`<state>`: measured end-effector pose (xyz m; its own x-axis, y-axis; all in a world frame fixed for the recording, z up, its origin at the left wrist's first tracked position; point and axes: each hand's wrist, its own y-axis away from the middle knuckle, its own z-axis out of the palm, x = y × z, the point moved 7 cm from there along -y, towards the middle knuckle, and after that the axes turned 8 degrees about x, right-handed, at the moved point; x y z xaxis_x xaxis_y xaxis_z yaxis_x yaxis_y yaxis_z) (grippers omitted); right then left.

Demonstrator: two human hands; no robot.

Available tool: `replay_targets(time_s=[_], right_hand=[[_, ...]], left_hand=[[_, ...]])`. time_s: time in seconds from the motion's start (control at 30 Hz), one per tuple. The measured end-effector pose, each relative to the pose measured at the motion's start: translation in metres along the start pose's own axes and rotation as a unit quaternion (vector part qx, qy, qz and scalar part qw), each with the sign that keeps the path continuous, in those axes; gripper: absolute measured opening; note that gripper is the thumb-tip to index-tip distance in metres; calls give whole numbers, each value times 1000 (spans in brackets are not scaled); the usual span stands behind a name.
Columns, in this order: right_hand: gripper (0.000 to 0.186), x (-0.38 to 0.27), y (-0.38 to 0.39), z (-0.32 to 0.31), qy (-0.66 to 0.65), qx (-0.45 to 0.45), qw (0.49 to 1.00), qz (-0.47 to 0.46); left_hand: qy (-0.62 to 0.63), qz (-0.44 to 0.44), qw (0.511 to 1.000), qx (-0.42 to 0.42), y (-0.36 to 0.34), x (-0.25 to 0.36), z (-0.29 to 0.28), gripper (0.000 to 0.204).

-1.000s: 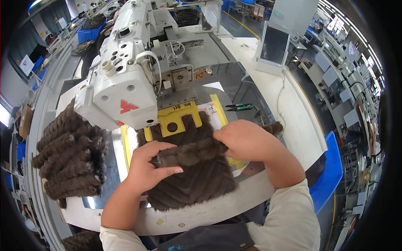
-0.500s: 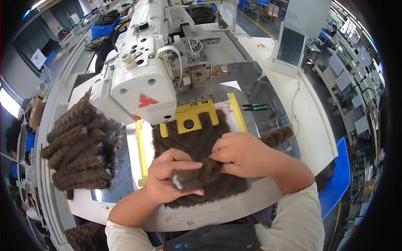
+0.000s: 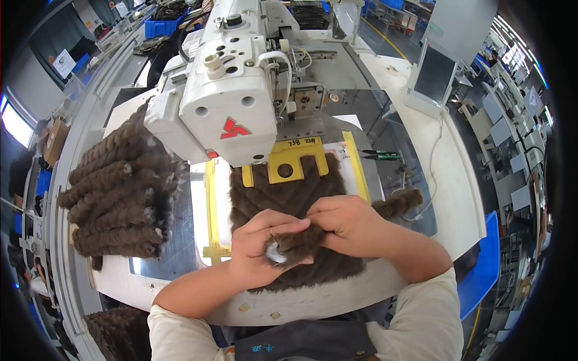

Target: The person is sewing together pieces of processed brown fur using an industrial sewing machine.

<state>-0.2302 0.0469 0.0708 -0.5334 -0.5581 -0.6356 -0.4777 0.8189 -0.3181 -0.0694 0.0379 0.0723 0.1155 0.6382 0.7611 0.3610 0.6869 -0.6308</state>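
Between my hands is a small brown plush roll with white filling showing at its near end. My left hand wraps its fingers and thumb around this roll from the left. On its far right side, the bent fingers of my right hand pinch it; the fingertips are partly hidden. Below both hands a flat brown plush panel lies on the work plate, its far edge under a yellow notched template. Another brown plush roll lies to the right, beyond my right wrist.
A white sewing machine head stands over the template's far left. Stacked brown plush rolls cover the left side. Green-handled thread snips and a screen are at right. A blue bin sits below the table's right edge.
My left fingers have closed further around the plush roll and come up against my right hand. Its white end now faces me more. The whole view has shifted slightly.
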Motion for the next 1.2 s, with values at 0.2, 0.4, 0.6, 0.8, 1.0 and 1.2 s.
replay_targets(time_s=[0.2,0.4,0.6,0.8,1.0,1.2], right_hand=[[32,-16,-4,-18,-12,51,997,53],[32,-42,3,-29,-38,80,996,-27],[23,-49,12,-11,178,120,972,-93],[20,-45,18,-3,180,88,978,-66],[18,-36,15,-10,92,120,988,-30],[20,-31,8,-19,1,105,994,26]], left_hand=[[-179,125,975,-41,6,3,5,57],[-266,167,947,-68,6,4,20,56],[-320,193,925,-73,10,2,28,49],[-330,209,918,-70,15,-1,34,44],[-290,173,939,-65,10,-3,29,50],[-213,106,969,-60,9,-11,20,50]])
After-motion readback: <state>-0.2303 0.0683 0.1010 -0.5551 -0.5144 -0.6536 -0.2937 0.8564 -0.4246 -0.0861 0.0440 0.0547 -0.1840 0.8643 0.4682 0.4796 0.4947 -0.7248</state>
